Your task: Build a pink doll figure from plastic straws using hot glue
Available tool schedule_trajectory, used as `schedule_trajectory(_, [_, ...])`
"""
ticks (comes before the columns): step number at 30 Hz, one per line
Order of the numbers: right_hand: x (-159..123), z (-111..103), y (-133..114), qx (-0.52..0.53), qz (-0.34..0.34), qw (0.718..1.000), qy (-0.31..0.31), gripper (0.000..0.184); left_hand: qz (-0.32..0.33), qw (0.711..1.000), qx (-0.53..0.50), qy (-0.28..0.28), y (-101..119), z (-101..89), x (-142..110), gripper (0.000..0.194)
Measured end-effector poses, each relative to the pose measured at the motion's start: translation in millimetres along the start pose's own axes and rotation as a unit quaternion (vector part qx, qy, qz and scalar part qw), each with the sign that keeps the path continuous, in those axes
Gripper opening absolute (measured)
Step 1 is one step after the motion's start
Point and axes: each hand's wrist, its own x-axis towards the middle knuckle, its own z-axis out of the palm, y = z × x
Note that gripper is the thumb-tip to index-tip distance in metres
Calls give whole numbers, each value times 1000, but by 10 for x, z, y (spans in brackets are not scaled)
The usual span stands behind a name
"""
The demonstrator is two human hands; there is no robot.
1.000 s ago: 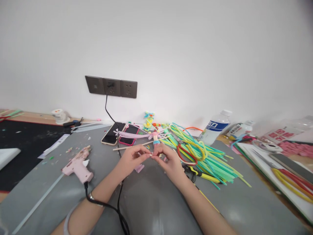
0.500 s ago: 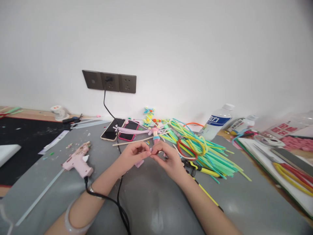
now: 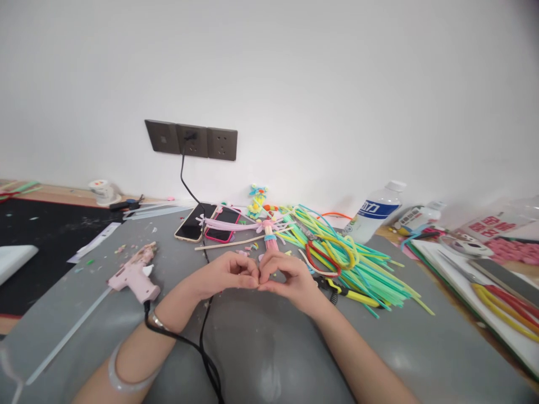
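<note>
My left hand [image 3: 231, 275] and my right hand [image 3: 290, 279] meet over the middle of the grey mat, fingertips pinched together. What sits between those fingertips is too small or too hidden to make out. Just beyond them lies a pink pipe-cleaner figure [image 3: 269, 229] with long pale pink strands and a blue band round its lower part. To the right of my right hand is a heap of green, yellow and blue pipe cleaners [image 3: 370, 275]. Behind the hands stands a small yellow and blue pipe-cleaner figure [image 3: 257, 202].
A pink glue gun [image 3: 135, 279] lies at left, its black cord [image 3: 202, 350] running under my left forearm. Two phones, one black-screened [image 3: 194, 224], rest at the back. Yellow-handled pliers [image 3: 351, 294], a bottle [image 3: 377, 210] and scissors [image 3: 497, 303] are on the right.
Both hands have shifted slightly down, nearer to me, still pinched together. More of the pink figure's lower end shows beyond them. The view has moved slightly.
</note>
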Motion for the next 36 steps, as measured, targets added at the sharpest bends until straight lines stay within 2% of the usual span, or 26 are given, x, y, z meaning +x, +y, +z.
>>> schedule_trajectory(4, [-13,-28,24,11,13,999,-31,22,-33,999,-7,-34,-15,7,4,37])
schedule_trajectory(7, [-13,-37,53,7,-8,999,-44,21,-54,998,-19,-36,-28,9,6,31])
schedule_trajectory(11, [-10,-29,78,4,-43,999,-26,17,-76,995,-59,-23,-21,15,0,27])
schedule_trajectory(15, [-24,-6,108,-1,-50,999,-2,16,-91,992,-91,-19,6,34,-1,30])
schedule_trajectory(21, [-24,29,113,-29,-62,997,38,11,-77,994,-68,29,37,46,16,34])
schedule_trajectory(26, [-10,30,106,-68,-49,996,41,7,-59,994,-43,81,-11,38,40,33])
schedule_trajectory(32, [-12,12,135,-124,-48,989,64,7,-48,993,-40,96,-61,19,50,32])
schedule_trajectory(36, [-15,-1,150,-169,-62,980,85,8,-54,989,-50,127,-57,29,56,32])
